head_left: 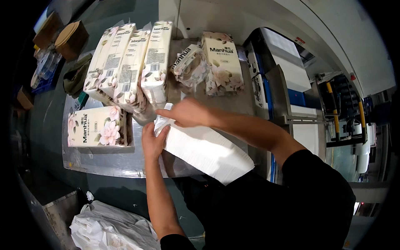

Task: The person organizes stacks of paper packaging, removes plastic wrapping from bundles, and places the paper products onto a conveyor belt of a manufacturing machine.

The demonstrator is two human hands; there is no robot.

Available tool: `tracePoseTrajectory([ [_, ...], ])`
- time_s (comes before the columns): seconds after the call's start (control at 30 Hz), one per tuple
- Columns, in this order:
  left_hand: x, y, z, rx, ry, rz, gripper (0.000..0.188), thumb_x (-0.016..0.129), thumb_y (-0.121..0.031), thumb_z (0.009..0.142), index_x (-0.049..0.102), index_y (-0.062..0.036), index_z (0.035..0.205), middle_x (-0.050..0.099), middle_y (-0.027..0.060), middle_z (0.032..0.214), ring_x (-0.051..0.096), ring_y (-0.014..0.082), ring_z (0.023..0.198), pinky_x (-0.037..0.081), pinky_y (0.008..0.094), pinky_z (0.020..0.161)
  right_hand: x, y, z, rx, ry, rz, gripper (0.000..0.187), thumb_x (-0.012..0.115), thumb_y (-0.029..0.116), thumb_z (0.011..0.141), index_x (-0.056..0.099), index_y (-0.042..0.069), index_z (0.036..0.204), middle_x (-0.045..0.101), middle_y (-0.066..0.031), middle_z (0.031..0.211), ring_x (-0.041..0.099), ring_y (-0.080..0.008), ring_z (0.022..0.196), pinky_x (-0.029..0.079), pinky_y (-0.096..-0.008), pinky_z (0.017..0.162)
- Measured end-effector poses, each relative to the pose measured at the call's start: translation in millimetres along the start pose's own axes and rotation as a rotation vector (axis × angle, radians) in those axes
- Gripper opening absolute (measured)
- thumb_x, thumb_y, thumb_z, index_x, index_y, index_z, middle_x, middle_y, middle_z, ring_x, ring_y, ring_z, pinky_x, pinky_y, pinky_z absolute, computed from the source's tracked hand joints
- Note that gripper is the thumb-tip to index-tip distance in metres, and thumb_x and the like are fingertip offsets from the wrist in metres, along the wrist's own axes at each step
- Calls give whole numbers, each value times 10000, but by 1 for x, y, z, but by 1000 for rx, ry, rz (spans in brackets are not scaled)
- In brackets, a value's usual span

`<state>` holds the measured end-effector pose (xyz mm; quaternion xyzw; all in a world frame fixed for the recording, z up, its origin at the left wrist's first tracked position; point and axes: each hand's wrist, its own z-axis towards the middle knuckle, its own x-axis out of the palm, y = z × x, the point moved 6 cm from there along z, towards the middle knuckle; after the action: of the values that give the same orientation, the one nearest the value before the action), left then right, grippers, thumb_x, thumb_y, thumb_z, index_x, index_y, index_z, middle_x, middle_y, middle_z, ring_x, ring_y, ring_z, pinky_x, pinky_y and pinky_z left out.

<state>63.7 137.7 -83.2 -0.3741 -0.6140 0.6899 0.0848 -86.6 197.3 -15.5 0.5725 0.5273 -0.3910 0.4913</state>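
Observation:
A long stack of white folded tissues (204, 152) lies slantwise at the table's near edge, its lower end close to my body. My left hand (153, 139) grips the far left corner of the stack, thumb on top and fingers along the side. Over the same end reaches my right hand (189, 113), its fingers closed at a loose white flap (163, 121). What exactly its fingertips pinch is partly hidden. Beyond my hands lies a crumpled, clear printed wrapper (191, 68). A floral tissue pack (98, 128) rests to the left of my left hand.
Several tall floral tissue packs (156, 62) stand at the back of the metal table (104, 162). Another pack (223, 62) is at the back right. White and blue machinery (283, 62) borders the right side. A white plastic bag (112, 229) sits on the floor, lower left.

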Motion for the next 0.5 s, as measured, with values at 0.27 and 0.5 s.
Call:
tracePoseTrajectory([
  [0.27, -5, 7, -6, -57, -147, -131, 1101, 890, -284, 706, 222, -27, 1543, 498, 277, 1361, 507, 355, 1242, 408, 413, 1050, -104, -53, 8, 211, -600, 473, 229, 631, 277, 895, 652, 64, 980, 676, -124, 731, 674, -329, 662, 540, -410, 644],
  [0.5, -6, 19, 2, 14, -108, 167, 745, 863, -382, 732, 572, 18, 1290, 638, 212, 1185, 606, 357, 1105, 477, 432, 952, -67, -117, -105, 595, -512, 249, 396, 669, 255, 878, 594, 88, 1228, 667, -111, 788, 667, -251, 704, 526, -375, 654],
])
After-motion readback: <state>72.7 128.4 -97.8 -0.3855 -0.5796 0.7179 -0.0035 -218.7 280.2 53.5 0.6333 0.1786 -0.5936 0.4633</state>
